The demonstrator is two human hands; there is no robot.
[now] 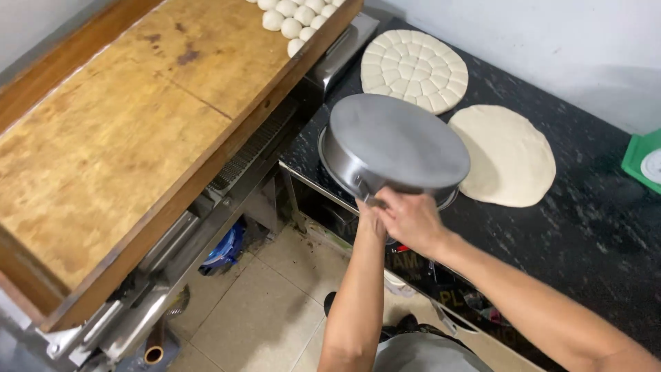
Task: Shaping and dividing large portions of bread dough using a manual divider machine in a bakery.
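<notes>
**Both hands at the rim of a metal pan**

The right hand [413, 219] is curled shut over the near rim of the round metal pan [394, 148], its fingers wrapped around a small clip or handle on the pan's side wall. The left hand [370, 220] sits just beside it, pressed against the right hand and mostly hidden behind it; it touches the same spot on the rim, but whether its fingers are closed around anything cannot be told.

The pan is turned upside down, its flat grey base facing up, and tilted slightly. It rests at the near edge of the black speckled desk [592, 227].

Just to the right of the pan lies a flat, smooth disc of dough [509, 155], its left edge partly covered by the pan. Behind the pan, close to it, lies a second dough round [414, 69] scored into many small segments. Left of the pan, well apart and higher, is a long wooden board [117, 138] with small dough balls [292, 17] clustered at its far end. Far right of the pan, at the desk's edge, a green scale [644, 160] shows in part. Below the pan, beige floor tiles [268, 310] are visible.
</notes>
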